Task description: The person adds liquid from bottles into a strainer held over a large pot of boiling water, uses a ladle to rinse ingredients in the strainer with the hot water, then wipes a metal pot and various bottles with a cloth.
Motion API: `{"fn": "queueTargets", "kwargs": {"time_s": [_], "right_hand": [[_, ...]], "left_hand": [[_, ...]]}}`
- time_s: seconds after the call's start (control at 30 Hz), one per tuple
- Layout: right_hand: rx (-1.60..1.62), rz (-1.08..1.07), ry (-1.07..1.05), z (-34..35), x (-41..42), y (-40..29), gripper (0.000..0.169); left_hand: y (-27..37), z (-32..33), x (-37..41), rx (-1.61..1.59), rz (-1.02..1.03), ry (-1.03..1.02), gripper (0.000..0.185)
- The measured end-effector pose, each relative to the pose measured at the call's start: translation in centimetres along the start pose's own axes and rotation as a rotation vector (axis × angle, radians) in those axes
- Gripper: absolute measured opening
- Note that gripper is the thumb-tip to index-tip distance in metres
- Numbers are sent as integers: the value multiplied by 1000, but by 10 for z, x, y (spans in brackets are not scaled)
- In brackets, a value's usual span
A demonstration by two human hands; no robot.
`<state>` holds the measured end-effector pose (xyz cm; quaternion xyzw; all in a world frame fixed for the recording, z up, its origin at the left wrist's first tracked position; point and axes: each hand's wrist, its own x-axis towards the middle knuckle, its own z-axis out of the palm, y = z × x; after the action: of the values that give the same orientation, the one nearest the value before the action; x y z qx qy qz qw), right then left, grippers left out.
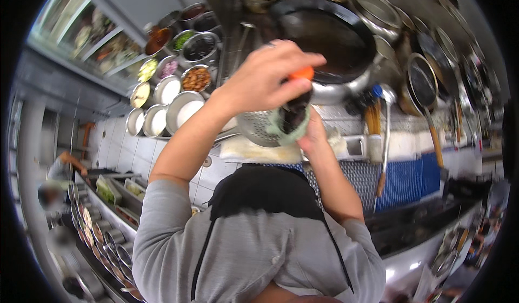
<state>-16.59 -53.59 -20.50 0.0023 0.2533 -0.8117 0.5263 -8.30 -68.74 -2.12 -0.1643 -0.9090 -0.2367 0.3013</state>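
My right hand (pixel 315 133) grips a pale green bowl (pixel 303 131) from its side. Dark food pieces (pixel 294 116) fill the bowl, which looks tipped. My left hand (pixel 277 72) is above it, thumb and fingers closed around a bright orange piece (pixel 302 74); blur hides what exactly it is. Just left of the bowl and partly behind it is a metal perforated strainer (pixel 255 126). Beyond my hands sits a large dark wok (pixel 328 39) with brownish liquid in it.
Metal tubs of white seasoning (pixel 188 110) and fried brown pieces (pixel 196 79) stand left. On the right lie a long-handled ladle (pixel 387 133), a bamboo brush (pixel 373 129) and a wooden-handled strainer (pixel 422 80). A folded cloth (pixel 259 151) lines the counter edge. Another person's arm (pixel 73 161) shows far left.
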Motion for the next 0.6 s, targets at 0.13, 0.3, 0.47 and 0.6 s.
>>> {"fn": "queueTargets", "kwargs": {"time_s": [0.13,0.3,0.47,0.6], "right_hand": [[4,51,-32,-2,-2,2,37],[97,-36,124,12,0,19,47],[-38,-167,239,40,5,26,48],[-153,-120,262,39,17,31,48]], "left_hand": [[0,-8,-5,173,40,-103,40],[-5,-19,-11,387,-63,-34,43],[-7,-20,-15,487,-222,64,47],[-3,-22,-18,465,8,28,38]]}}
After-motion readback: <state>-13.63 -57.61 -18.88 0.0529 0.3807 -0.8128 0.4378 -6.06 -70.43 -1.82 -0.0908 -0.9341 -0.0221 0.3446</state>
